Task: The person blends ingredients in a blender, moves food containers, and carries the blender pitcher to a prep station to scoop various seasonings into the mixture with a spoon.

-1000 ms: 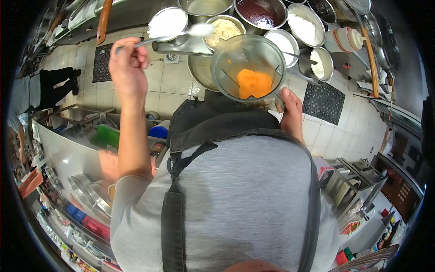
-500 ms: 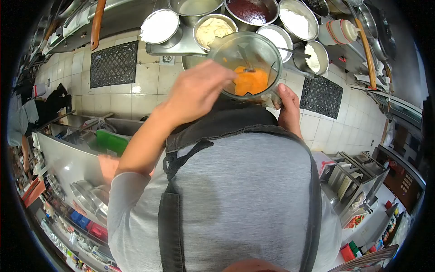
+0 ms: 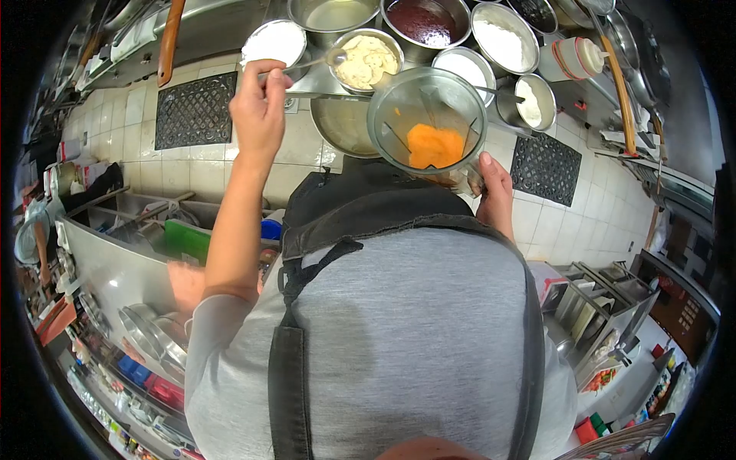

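My left hand [image 3: 261, 111] pinches the handle of a metal spoon [image 3: 336, 57]. The spoon's end is over the metal bowl [image 3: 333, 77] of pale yellow paste [image 3: 369, 64]; whether it touches the paste I cannot tell. A see-through blender jar [image 3: 425, 100] is tilted towards me, with orange purée [image 3: 435, 146] lying at its bottom. On the jar's right side, my right hand [image 3: 494, 188] is closed around its handle, thumb uppermost, the fingers partly hidden. Below the jar's left side shows a wide metal bowl [image 3: 328, 126].
Along the counter stand containers of white powder [image 3: 502, 42], dark red sauce [image 3: 425, 21] and white contents [image 3: 274, 42]. A squeeze bottle [image 3: 571, 59] stands at the right. Black mats [image 3: 195, 111] lie on the tiled floor. Another person's arm [image 3: 42, 253] shows at the far left.
My left hand has moved out of the blender jar, up and to the left, carrying the spoon to the paste bowl. The jar has shifted slightly right and down.
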The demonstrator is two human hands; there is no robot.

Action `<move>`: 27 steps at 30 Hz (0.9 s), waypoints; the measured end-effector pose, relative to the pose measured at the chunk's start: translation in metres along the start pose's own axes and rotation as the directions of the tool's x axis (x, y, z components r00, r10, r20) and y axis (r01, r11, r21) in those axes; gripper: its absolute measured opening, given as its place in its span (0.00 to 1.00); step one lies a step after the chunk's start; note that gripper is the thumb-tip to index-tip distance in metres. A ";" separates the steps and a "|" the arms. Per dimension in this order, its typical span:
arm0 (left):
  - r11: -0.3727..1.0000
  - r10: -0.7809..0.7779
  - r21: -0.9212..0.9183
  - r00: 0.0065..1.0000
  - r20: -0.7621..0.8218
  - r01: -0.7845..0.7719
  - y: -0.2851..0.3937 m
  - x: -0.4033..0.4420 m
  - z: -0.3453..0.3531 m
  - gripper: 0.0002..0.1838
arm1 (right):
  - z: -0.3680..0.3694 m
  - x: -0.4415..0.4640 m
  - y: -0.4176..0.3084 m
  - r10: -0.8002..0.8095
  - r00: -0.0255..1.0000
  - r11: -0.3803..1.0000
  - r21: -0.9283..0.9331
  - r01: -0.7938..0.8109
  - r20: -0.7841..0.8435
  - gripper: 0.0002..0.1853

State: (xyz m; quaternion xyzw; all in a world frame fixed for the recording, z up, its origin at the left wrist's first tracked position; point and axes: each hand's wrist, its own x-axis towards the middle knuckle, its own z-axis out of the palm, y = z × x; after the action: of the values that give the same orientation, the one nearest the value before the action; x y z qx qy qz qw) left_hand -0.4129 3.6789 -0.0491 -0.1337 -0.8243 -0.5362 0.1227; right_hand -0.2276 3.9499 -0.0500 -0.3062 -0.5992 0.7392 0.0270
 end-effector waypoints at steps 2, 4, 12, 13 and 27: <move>0.990 -0.127 -0.056 0.990 0.056 0.131 -0.008 -0.002 0.013 0.05 | 0.000 -0.001 -0.002 0.002 1.000 1.000 0.000 -0.002 0.016 0.18; 0.987 -0.136 -0.079 0.989 0.063 0.141 -0.011 -0.002 0.025 0.06 | 0.001 -0.001 -0.002 0.003 0.999 1.000 0.001 -0.003 0.033 0.18; 0.700 -0.451 -0.582 0.888 0.087 0.413 -0.037 0.000 0.042 0.06 | 0.004 -0.004 -0.002 0.031 0.999 0.999 0.028 -0.031 0.006 0.19; 0.682 -0.467 -0.606 0.881 0.071 0.410 -0.036 0.001 0.039 0.05 | 0.001 -0.003 0.000 0.031 1.000 0.999 0.028 -0.031 0.005 0.19; 0.698 -0.379 -0.636 0.923 0.063 0.330 -0.006 0.009 0.017 0.05 | 0.001 -0.003 0.001 0.040 0.998 0.998 0.037 -0.042 0.038 0.20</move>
State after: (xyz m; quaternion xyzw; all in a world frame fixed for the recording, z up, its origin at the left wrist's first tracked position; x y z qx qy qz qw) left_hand -0.4248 3.6932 -0.0583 0.0139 -0.5992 -0.8005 -0.0053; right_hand -0.2252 3.9473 -0.0493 -0.3041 -0.5790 0.7565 0.0064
